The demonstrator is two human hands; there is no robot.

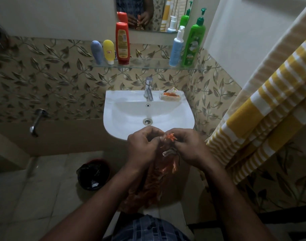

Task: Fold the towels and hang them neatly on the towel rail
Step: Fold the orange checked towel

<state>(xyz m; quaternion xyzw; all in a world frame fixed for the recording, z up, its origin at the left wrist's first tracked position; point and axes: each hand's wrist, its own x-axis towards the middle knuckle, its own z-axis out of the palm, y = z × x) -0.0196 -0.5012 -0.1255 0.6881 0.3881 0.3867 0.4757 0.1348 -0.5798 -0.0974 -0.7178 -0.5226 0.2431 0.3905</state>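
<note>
Off to the right, one broad yellow-and-white striped towel (263,108) — woven, soft, hanging in long folds, top edge cut off by the frame. Dead centre, a single white glazed basin (181,119), rounded at the front, with one chrome tap (148,90) behind. Above, a glass shelf (148,66) carrying five plastic bottles: blue, yellow, red, pale blue, green. Down on the tiled floor, one dark round bin (93,174), contents murky. Just before the basin rim, an orange cloth (154,180) — fringed, thin, probably a small towel — bunched and dangling between the forearms, lower end lost in shadow. Left hand (141,145) pinched shut on its top edge; right hand (188,146) likewise clamped on the frayed corner.
</note>
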